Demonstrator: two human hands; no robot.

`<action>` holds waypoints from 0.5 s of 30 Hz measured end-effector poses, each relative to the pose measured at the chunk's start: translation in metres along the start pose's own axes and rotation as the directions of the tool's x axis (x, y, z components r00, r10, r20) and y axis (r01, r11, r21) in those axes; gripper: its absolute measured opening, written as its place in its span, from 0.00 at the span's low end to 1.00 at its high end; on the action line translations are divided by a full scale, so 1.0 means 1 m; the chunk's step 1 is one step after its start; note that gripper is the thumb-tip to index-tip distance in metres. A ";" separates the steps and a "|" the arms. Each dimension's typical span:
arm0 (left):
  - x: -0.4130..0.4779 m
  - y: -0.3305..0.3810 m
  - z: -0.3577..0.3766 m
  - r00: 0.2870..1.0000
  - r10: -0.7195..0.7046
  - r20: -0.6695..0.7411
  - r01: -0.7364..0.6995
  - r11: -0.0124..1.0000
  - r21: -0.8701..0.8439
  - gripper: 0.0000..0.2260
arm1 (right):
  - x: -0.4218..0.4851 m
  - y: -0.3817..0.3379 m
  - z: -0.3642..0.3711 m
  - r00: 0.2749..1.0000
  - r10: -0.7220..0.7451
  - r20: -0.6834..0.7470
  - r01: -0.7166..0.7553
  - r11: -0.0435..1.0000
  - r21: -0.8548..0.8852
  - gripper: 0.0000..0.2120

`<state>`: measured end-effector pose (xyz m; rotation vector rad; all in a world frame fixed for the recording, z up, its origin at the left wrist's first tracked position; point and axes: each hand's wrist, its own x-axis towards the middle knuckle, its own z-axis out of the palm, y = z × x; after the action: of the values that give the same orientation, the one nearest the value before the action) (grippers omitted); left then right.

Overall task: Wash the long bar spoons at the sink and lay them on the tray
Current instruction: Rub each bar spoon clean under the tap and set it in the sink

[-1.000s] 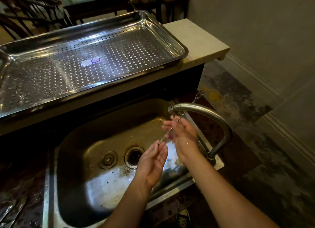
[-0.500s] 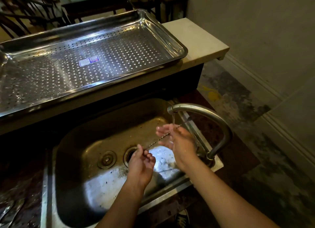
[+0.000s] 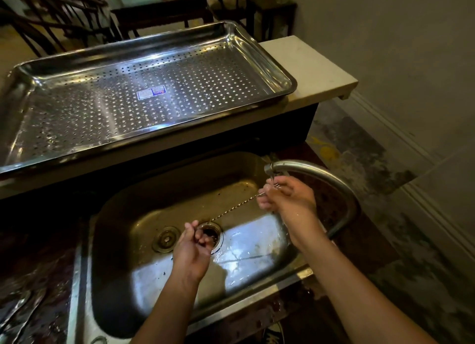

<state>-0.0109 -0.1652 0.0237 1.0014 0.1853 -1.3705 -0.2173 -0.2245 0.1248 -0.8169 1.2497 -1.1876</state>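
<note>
A long twisted bar spoon [image 3: 236,208] stretches across the steel sink [image 3: 144,230] between my two hands. My left hand [image 3: 194,243] grips its lower end just above the drain. Under the curved tap's [image 3: 321,171] spout, my right hand [image 3: 288,197] pinches the upper end; that end is hidden in my fingers. A wide perforated steel tray [image 3: 280,68] lies on the pale ledge behind the sink, with only a small sticker on its floor.
More long metal utensils [image 3: 18,310] lie on the wet dark counter at the lower left. A round plug [image 3: 166,238] sits beside the drain. The pale ledge [image 3: 316,73] ends at the right, with stained floor and a wall beyond.
My left hand has slid down the spoon toward the drain and curled round it. The right hand has stayed under the spout. The spoon's shaft now shows at greater length.
</note>
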 end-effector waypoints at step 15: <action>-0.011 0.036 -0.030 0.989 0.130 -0.077 -0.112 0.972 0.206 0.11 | -0.005 -0.034 -0.006 0.919 0.177 0.351 0.271 0.360 -0.893 0.07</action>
<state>0.0304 -0.1411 0.0301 1.2249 0.0518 -1.2508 -0.2303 -0.2271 0.1571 -1.8665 1.5218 -0.1343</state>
